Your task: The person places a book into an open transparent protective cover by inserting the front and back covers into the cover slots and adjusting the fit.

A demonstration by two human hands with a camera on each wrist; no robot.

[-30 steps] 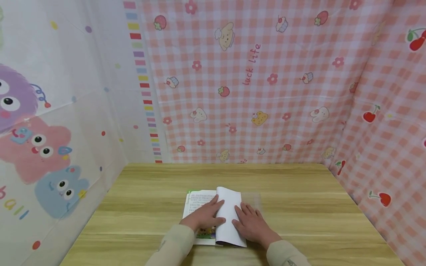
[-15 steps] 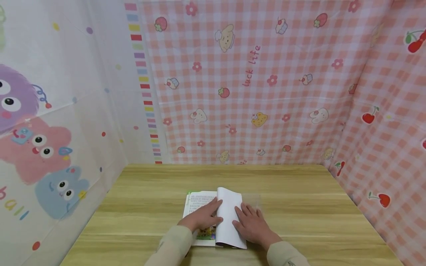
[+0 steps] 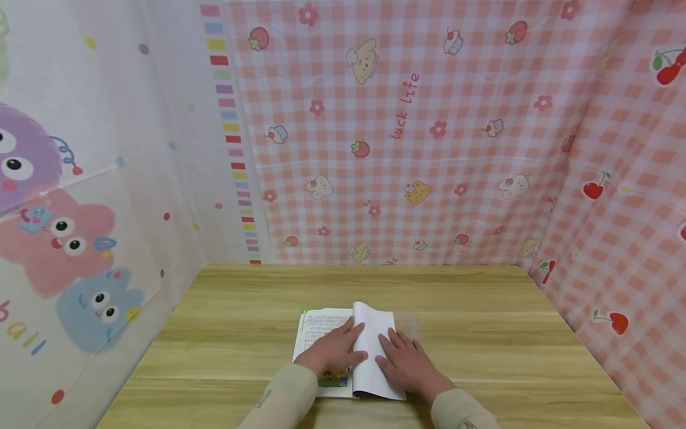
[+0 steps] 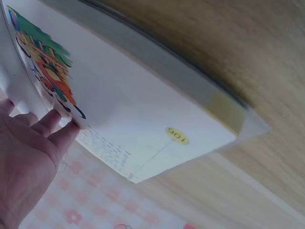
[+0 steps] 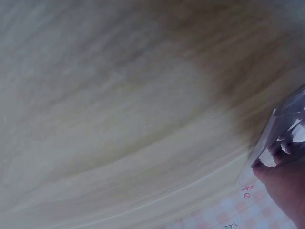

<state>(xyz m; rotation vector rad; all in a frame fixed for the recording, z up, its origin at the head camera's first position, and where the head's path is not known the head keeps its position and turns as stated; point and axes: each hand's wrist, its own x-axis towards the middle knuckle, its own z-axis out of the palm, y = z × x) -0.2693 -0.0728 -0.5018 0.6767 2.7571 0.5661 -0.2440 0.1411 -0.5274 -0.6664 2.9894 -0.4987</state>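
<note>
On the tabletop (image 3: 203, 345), the open book (image 3: 320, 322) lies partly beneath my left hand (image 3: 332, 350), whose fingers are spread and fairly straight, gripping nothing, their tips on the curved white sheet (image 3: 374, 372). Next, at the sheet's right edge, my right hand (image 3: 409, 362) lies fingers extended, clasping nothing, touching both sheet and clear plastic film (image 3: 410, 323).

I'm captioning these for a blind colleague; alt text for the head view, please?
A left hand lies across the printed page of an open book, a right hand at the right edge of a curved white sheet. Behind the wooden table hangs pink checked cloth.
</note>
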